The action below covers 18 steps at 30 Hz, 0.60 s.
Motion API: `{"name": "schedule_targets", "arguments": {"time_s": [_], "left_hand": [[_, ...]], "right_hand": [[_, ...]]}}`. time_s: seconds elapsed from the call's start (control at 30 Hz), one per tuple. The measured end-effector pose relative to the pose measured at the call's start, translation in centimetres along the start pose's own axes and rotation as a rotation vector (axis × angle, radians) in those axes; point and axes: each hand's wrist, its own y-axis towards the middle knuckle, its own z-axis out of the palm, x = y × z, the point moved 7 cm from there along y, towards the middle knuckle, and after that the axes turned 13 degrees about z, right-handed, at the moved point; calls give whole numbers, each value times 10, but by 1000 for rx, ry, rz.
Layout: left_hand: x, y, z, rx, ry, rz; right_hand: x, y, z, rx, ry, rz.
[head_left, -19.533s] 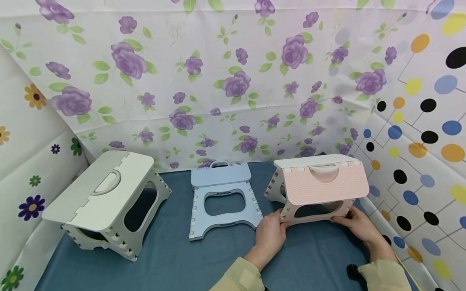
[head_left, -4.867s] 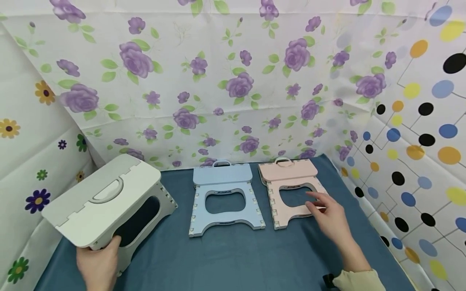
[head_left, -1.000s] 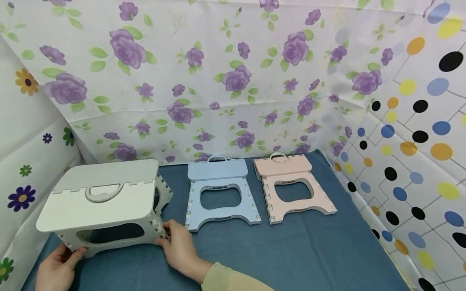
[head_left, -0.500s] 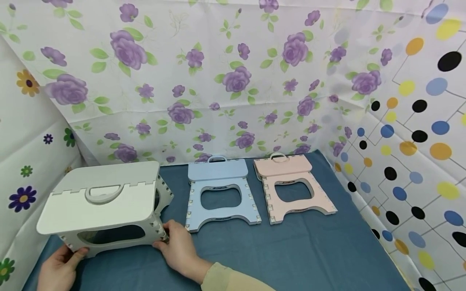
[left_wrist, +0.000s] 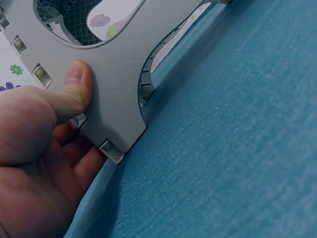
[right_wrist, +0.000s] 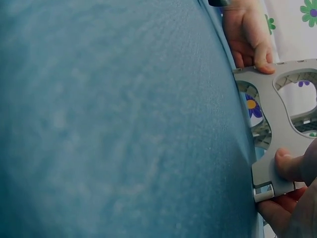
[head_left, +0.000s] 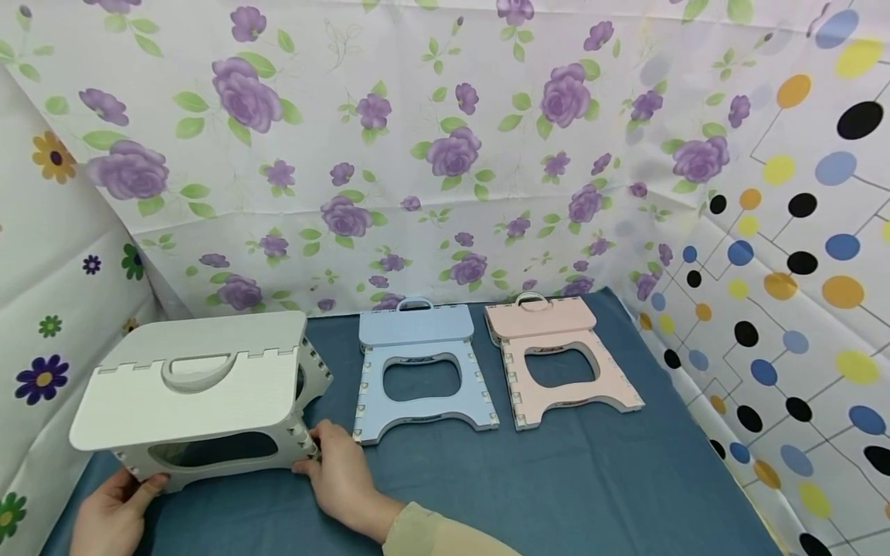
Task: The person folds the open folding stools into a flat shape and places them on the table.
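A white folding step stool [head_left: 229, 405] stands unfolded on its legs at the left, its carry handle lying across the seat's hinge line. My left hand [head_left: 111, 513] grips the lower left corner of its front leg panel. In the left wrist view the thumb presses the outer face of that grey-looking panel [left_wrist: 111, 84], and the fingers curl behind its edge. My right hand [head_left: 344, 479] pinches the front panel's lower right corner; the right wrist view has its thumb [right_wrist: 287, 163] on the outer face.
A blue folding stool [head_left: 417, 328] and a pink folding stool [head_left: 542, 316] lie folded flat to the right of the white one. Blue cloth [head_left: 556, 494] covers the table. Patterned sheets hang at the back [head_left: 445, 208] and both sides.
Earlier the pink stool stood unfolded in both hands; it now lies flat. The white stool has turned to face me, both hands on it. Over the last second its seat's back edge dips slightly.
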Motion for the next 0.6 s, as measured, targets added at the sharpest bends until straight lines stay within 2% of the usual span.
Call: {"name": "schedule_targets", "arguments": {"time_s": [0.17,0.4,0.6], "left_hand": [[-4,-1,1,8,-11,-8],[5,3,3,27,-18,-13],[2,1,1,9,-3,16]], "right_hand": [[0,1,0,5,6,1],[-2,2,1,25,15,12],[-1,2,0,16,15,-4]]}}
